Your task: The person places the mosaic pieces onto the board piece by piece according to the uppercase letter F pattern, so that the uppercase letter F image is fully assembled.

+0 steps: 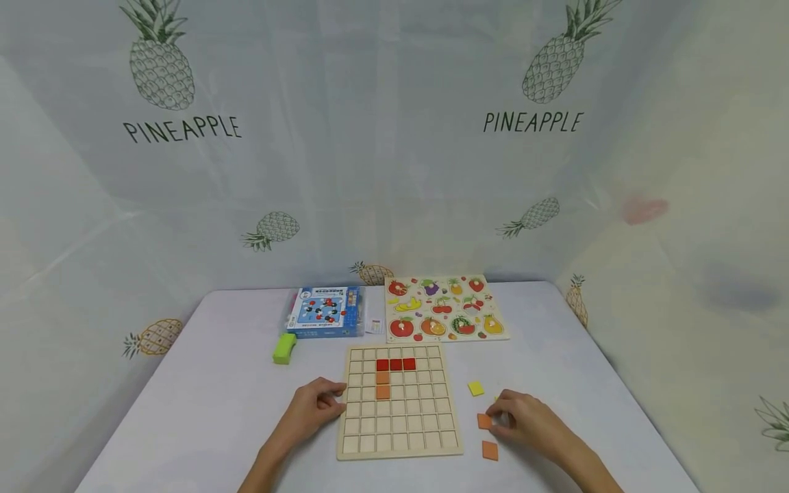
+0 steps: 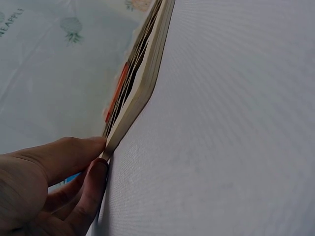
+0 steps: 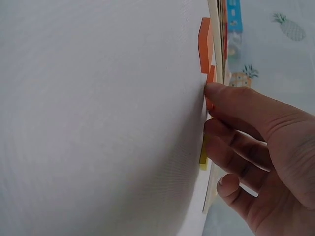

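Gridded wooden board (image 1: pixel 399 426) flat on the white table (image 1: pixel 203 411), between the two hands. Three red tiles (image 1: pixel 396 365) sit side by side in its second row from the far edge; two orange tiles (image 1: pixel 383 385) run toward the person below the leftmost red one.

Left hand (image 1: pixel 311 408): thumb and fingertips touch the board's left edge, slightly parted, fingers loosely bent rather than wrapped round it.

Right hand (image 1: pixel 524 419): beside the board's right side, thumb and forefinger pinching an orange tile (image 1: pixel 484 421). Cannot tell whether that tile is raised off the surface. Another loose orange tile (image 1: pixel 490 450) lies nearer the person; a yellow tile (image 1: pixel 475 388) lies farther off, with a second yellow piece mostly hidden behind the fingers.

Beyond the board: green block (image 1: pixel 284 348), blue boxed set (image 1: pixel 325 312), fruit-picture board (image 1: pixel 444 308). Backdrop (image 1: pixel 382 171) printed with pineapples.
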